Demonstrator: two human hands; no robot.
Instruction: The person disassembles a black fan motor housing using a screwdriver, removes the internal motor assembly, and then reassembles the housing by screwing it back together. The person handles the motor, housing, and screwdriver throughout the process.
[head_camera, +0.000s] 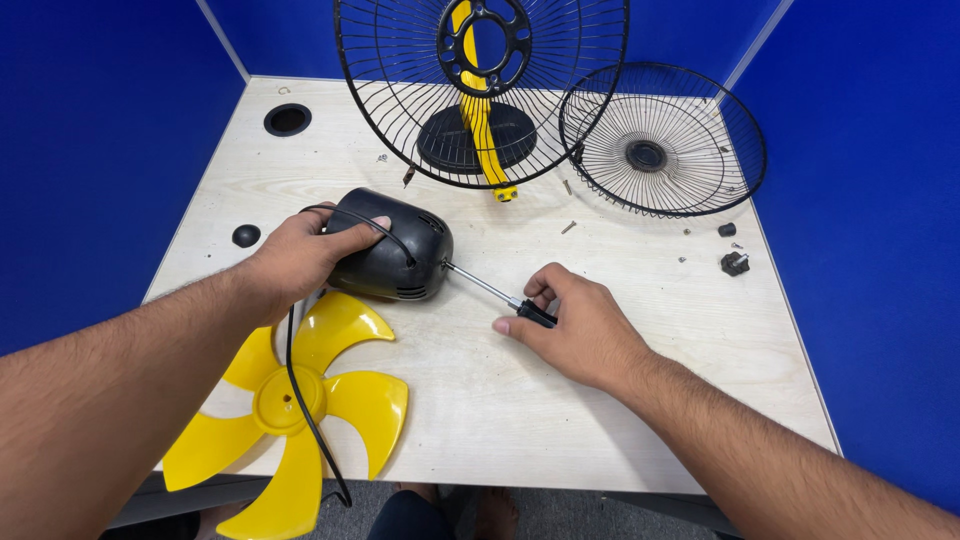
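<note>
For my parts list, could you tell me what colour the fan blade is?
The fan blade is yellow, seen in the head view.

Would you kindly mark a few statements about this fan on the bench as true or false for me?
1. The left hand rests on the black motor housing. True.
2. The right hand holds a hammer. False: it holds a screwdriver whose tip meets the housing.
3. The yellow fan blade lies flat at the near edge of the table. True.
4. Both wire guards lie flat. False: the rear guard stands upright on its base, and the front guard leans tilted beside it.
5. A black cable crosses the blade. True.
</note>
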